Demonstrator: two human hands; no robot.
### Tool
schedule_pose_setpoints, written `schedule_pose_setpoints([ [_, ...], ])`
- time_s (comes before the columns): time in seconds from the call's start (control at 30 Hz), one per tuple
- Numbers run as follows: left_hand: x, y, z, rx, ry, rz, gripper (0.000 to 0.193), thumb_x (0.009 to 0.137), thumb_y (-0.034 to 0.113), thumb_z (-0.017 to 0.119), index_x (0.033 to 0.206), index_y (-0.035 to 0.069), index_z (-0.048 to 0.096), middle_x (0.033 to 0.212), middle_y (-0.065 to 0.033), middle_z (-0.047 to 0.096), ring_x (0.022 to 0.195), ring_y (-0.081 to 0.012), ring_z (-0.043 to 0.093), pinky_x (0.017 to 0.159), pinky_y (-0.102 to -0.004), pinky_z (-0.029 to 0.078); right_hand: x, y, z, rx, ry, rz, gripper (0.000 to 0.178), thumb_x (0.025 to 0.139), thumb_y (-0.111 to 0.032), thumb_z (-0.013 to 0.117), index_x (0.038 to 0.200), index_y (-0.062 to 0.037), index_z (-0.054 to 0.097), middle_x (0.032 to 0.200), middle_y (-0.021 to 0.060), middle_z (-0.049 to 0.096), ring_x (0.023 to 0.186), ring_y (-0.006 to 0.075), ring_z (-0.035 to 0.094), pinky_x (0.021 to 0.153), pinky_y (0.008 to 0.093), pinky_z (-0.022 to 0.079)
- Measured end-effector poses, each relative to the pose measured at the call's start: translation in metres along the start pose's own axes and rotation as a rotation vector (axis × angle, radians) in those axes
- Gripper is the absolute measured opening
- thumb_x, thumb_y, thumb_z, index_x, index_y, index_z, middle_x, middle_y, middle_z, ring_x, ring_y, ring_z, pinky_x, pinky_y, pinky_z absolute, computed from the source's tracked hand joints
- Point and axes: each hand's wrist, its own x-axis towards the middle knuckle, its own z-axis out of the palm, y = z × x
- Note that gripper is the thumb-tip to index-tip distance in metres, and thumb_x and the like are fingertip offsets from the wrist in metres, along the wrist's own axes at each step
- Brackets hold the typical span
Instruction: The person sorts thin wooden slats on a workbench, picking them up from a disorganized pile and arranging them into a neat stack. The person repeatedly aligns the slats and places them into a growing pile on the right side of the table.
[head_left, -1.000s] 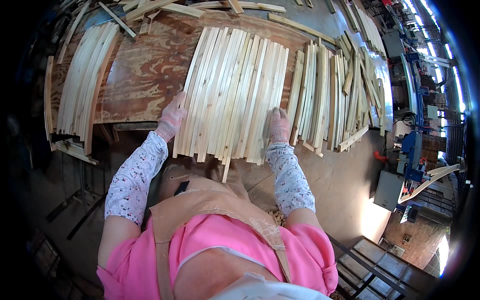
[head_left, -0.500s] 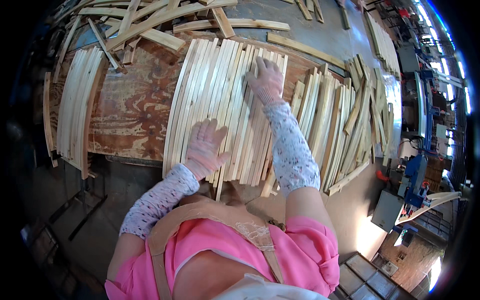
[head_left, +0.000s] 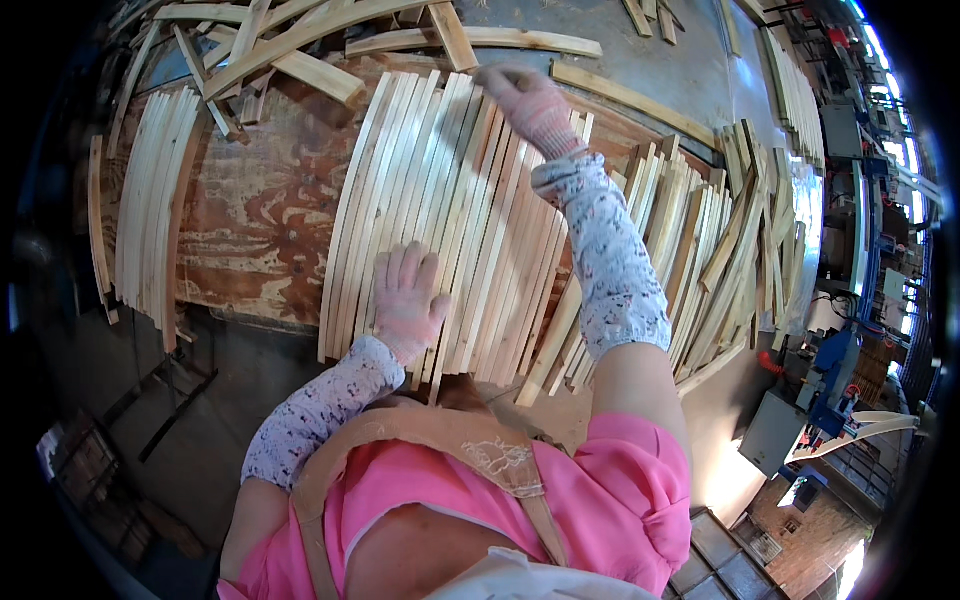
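A row of pale wooden strips (head_left: pixel 400 190) lies side by side across the table, their near ends uneven. My left hand (head_left: pixel 405 305), in a light knitted glove, rests flat on the near part of the row with its fingers spread. At the far ends of the strips is my right hand (head_left: pixel 530 105), gloved as well. Its fingers are loosely bent and point left, with no strip seen in them; their undersides are hidden. One strip (head_left: pixel 436 380) sticks out toward me beyond its neighbours.
The brown worn tabletop (head_left: pixel 265 210) shows left of the row, with a smaller stack of strips (head_left: pixel 150 210) beyond it. Loose boards (head_left: pixel 300 50) lie crossed at the far left. More strips (head_left: pixel 690 250) are piled on the right, and a long board (head_left: pixel 635 100) lies along the far edge.
My right hand has moved from on top of the strips to their far ends, slightly left. Strips on the row's right side now sit differently and slant more. My left hand stays on the row.
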Motion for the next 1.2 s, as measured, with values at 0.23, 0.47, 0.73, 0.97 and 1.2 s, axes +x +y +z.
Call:
schedule_pose_setpoints([
  [0.23,0.006,0.005,-0.01,-0.089,0.011,0.01,0.063,0.085,0.035,0.069,0.138,0.001,0.059,0.148,-0.0162,0.046,0.144,-0.0388,0.037,0.122,-0.0587,0.026,0.03,0.059,-0.022,-0.657,0.098,0.279,0.044,0.098,-0.045,0.058,0.133,-0.0246,0.075,0.134,0.0144,0.072,0.126,0.035,0.067,0.109,0.0475,0.052],
  [0.47,-0.002,0.0,0.009,0.0,0.039,-0.003,0.067,0.085,0.041,0.071,0.141,0.005,0.06,0.153,-0.0151,0.046,0.148,-0.0379,0.035,0.127,-0.0579,0.021,0.019,0.049,-0.04,-0.67,0.011,0.076,0.043,0.102,-0.046,0.058,0.135,-0.0227,0.074,0.139,0.0125,0.07,0.13,0.0354,0.064,0.113,0.0452,0.049],
  [0.73,0.009,0.005,0.003,-0.091,-0.082,-0.109,0.068,0.09,0.037,0.073,0.147,0.004,0.058,0.161,-0.019,0.043,0.154,-0.0416,0.03,0.131,-0.0568,0.016,-0.154,0.014,0.021,0.792,0.025,0.032,0.084,0.098,-0.021,0.071,0.166,-0.0001,0.027,0.154,0.0232,0.054,0.134,0.0284,0.059,0.11,0.042,0.053],
  [0.97,0.102,-0.019,-0.009,-0.007,-0.111,0.046,0.059,0.099,0.036,0.061,0.15,0.008,0.054,0.159,-0.0149,0.044,0.153,-0.0342,0.034,0.13,-0.0495,0.019,-0.244,0.006,0.099,0.896,0.193,0.419,0.079,0.098,-0.023,0.075,0.162,0.0013,0.035,0.127,0.0147,0.068,0.098,0.0169,0.069,0.088,0.0337,0.061],
  [1.2,0.273,-0.026,0.022,0.235,0.138,0.136,0.06,0.095,0.045,0.059,0.144,0.01,0.063,0.162,-0.0195,0.045,0.152,-0.0383,0.038,0.128,-0.0514,0.023,-0.261,0.023,0.042,1.052,0.445,0.357,0.053,0.104,-0.023,0.059,0.147,0.0057,0.046,0.096,0.0131,0.069,0.067,0.0167,0.066,0.058,0.0321,0.057],
])
